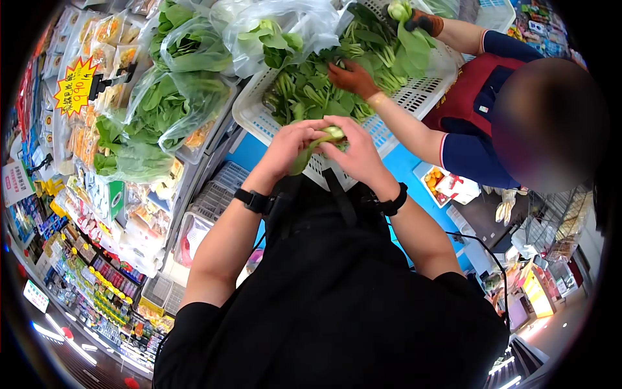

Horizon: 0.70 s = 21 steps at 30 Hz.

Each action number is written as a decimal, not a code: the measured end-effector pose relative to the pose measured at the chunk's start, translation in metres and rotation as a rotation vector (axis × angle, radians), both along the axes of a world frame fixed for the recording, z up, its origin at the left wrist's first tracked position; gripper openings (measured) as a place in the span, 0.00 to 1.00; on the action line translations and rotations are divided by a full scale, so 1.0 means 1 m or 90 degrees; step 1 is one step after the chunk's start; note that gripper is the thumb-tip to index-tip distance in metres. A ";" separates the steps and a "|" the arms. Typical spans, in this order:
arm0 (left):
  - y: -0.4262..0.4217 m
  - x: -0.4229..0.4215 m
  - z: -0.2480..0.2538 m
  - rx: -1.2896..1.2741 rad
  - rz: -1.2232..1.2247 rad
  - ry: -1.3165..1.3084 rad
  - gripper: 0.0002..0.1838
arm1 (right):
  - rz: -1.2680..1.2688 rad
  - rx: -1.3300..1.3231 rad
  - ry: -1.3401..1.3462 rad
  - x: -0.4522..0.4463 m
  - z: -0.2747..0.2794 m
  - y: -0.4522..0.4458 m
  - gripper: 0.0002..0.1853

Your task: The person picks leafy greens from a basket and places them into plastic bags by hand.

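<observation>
In the head view, both hands are at the middle, just toward twelve o'clock. The left hand (293, 148) is closed, its fingers gripping a leafy green (332, 134) by the pale stalk end. The right hand (357, 154) grips the same stalk from the three o'clock side, fingertips and thumb pressed on it. The green's leaf hangs toward seven o'clock, below the fingers.

Just beyond the hands, from eleven to two o'clock, a white perforated basket (245, 114) holds many loose greens (311, 87). A clear plastic bag (277, 31) lies over its far edge at twelve o'clock, with leaves in or under it.

At two o'clock stands a co-worker (476, 117); one gloved hand (353, 79) reaches into the loose greens, and the other (422, 23) holds a leafy bunch (413, 50).

Bagged greens (159, 107) sit at ten o'clock, beside a yellow price sign (76, 87). At four o'clock, a small box of orange fruit (433, 179) rests near the blue surface (403, 162).
</observation>
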<state>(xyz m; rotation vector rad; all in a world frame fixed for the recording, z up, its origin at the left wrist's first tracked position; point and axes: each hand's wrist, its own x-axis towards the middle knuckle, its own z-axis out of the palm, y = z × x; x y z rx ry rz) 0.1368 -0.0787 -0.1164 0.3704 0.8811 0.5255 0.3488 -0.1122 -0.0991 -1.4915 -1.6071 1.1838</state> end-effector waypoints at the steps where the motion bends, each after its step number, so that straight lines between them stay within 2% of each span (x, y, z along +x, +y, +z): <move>1: 0.001 -0.003 0.008 0.084 -0.043 0.062 0.24 | -0.013 -0.036 0.060 0.000 -0.007 0.000 0.29; 2: 0.003 -0.007 0.017 0.168 -0.084 0.125 0.25 | -0.025 -0.072 0.122 -0.002 -0.012 -0.001 0.28; 3: 0.007 -0.013 0.028 0.170 -0.081 0.129 0.25 | -0.021 -0.070 0.124 -0.002 -0.015 -0.002 0.28; 5: 0.015 -0.029 0.048 0.288 -0.115 0.262 0.28 | -0.099 -0.173 0.253 -0.001 -0.019 -0.002 0.22; 6: 0.020 -0.039 0.053 0.319 -0.091 0.339 0.27 | -0.095 -0.172 0.256 -0.001 -0.013 0.000 0.22; 8: 0.019 -0.060 0.041 0.298 0.047 0.343 0.26 | -0.189 -0.270 0.388 -0.001 0.007 0.008 0.15; 9: 0.018 -0.070 0.027 0.272 0.090 0.339 0.29 | -0.230 -0.273 0.461 -0.004 0.006 0.008 0.09; 10: 0.016 -0.072 0.023 0.273 0.094 0.342 0.29 | -0.226 -0.273 0.462 -0.005 0.008 0.010 0.09; 12: 0.013 -0.074 0.019 0.179 0.114 0.259 0.36 | -0.268 -0.365 0.650 -0.007 0.013 0.014 0.10; 13: 0.010 -0.074 0.018 0.176 0.084 0.188 0.39 | -0.240 -0.378 0.676 -0.006 0.013 0.015 0.12; 14: 0.003 -0.073 0.018 0.177 0.086 0.188 0.39 | -0.238 -0.378 0.676 -0.007 0.013 0.016 0.12; 16: -0.004 -0.058 0.037 0.020 0.166 0.039 0.43 | -0.242 -0.445 0.731 -0.010 0.013 0.017 0.14; 17: -0.006 -0.055 0.039 0.028 0.159 -0.001 0.48 | -0.241 -0.446 0.730 -0.011 0.011 0.016 0.14; 20: -0.012 -0.048 0.046 0.059 0.188 -0.050 0.44 | -0.226 -0.448 0.661 -0.018 -0.001 0.013 0.14; 21: -0.012 -0.049 0.044 0.086 0.145 0.000 0.41 | -0.240 -0.437 0.663 -0.024 0.002 0.013 0.14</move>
